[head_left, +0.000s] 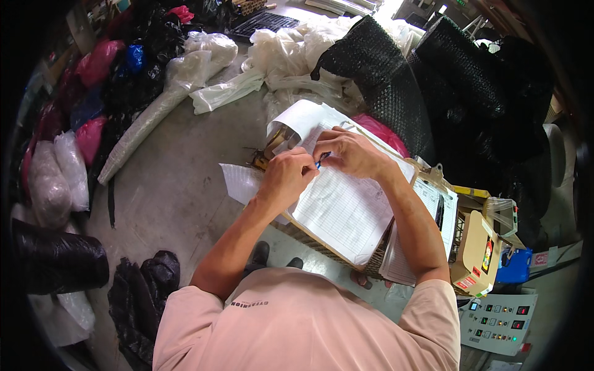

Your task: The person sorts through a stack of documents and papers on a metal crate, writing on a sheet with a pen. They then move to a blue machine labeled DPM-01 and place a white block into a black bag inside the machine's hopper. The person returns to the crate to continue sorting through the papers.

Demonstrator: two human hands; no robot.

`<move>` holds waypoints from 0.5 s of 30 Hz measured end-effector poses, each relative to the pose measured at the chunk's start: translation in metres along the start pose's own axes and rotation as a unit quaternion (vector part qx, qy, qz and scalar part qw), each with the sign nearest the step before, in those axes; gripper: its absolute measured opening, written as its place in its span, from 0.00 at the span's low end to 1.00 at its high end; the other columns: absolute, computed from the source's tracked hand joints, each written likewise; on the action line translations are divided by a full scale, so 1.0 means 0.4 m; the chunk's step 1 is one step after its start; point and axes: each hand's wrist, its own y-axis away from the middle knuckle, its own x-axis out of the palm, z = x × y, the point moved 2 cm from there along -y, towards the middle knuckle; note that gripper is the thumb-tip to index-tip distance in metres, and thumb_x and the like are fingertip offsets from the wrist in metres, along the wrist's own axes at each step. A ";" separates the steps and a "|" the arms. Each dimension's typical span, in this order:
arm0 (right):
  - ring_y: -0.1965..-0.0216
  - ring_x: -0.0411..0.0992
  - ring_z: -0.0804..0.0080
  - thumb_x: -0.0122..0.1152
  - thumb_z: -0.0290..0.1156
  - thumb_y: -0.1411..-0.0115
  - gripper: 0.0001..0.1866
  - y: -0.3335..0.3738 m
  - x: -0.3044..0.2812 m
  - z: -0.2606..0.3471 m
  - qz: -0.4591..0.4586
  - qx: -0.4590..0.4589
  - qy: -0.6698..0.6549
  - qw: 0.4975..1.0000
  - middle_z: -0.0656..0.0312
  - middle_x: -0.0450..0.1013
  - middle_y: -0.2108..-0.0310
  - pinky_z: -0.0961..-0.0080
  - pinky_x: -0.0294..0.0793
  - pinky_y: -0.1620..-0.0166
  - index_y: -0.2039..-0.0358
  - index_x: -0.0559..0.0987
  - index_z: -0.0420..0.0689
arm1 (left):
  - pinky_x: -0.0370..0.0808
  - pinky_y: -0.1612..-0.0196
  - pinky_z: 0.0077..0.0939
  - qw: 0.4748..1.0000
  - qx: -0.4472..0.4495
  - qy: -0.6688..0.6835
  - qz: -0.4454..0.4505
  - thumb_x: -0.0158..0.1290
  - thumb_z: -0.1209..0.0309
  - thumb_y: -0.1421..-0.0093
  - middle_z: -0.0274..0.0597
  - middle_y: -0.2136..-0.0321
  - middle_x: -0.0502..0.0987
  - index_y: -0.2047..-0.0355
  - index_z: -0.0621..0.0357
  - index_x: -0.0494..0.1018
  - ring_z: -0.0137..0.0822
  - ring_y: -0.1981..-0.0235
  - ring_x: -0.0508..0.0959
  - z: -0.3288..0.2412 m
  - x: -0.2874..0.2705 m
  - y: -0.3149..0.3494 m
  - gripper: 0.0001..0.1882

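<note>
My left hand (286, 175) and my right hand (354, 153) meet above a stack of ruled paper sheets (346, 213). Both are closed at the fingertips around a small blue and dark item (321, 161), slim like a pen. Most of it is covered by my fingers, so I cannot make out its exact kind. The top sheet (296, 119) curls back at the far end of the stack. Beneath the sheets is a brown clipboard or board (411, 171), its edge showing by my right forearm.
More sheets on a clipboard (433, 201) lie to the right, beside a cardboard box (475, 253) and a control panel (497, 321). Black bubble-wrap rolls (390, 80) stand beyond the paper. Clear plastic film (278, 55) and dark bags (139, 290) lie on the floor.
</note>
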 end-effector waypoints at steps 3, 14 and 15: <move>0.45 0.77 0.59 0.70 0.33 0.39 0.08 0.001 -0.001 -0.015 -0.017 0.004 -0.021 1.000 0.63 0.81 0.54 0.59 0.74 0.40 0.59 0.88 0.52 | 0.80 0.59 0.37 1.000 -0.007 0.007 -0.001 0.67 0.74 0.40 0.44 0.66 0.83 0.66 0.63 0.84 0.46 0.65 0.85 -0.006 -0.004 0.001 0.06; 0.57 0.82 0.54 0.70 0.30 0.45 0.08 -0.004 0.023 -0.024 -0.084 0.059 -0.069 0.992 0.56 0.83 0.62 0.62 0.78 0.50 0.65 0.90 0.46 | 0.79 0.60 0.38 1.000 0.002 0.008 -0.014 0.67 0.74 0.40 0.45 0.68 0.82 0.67 0.65 0.83 0.47 0.67 0.84 -0.002 -0.001 -0.005 0.06; 0.57 0.82 0.55 0.71 0.30 0.46 0.08 -0.008 0.027 -0.028 -0.089 0.072 -0.087 0.990 0.56 0.83 0.63 0.62 0.78 0.51 0.66 0.90 0.46 | 0.79 0.61 0.38 1.000 0.001 0.010 -0.012 0.67 0.74 0.40 0.45 0.68 0.82 0.67 0.65 0.83 0.47 0.67 0.84 -0.002 -0.001 -0.006 0.06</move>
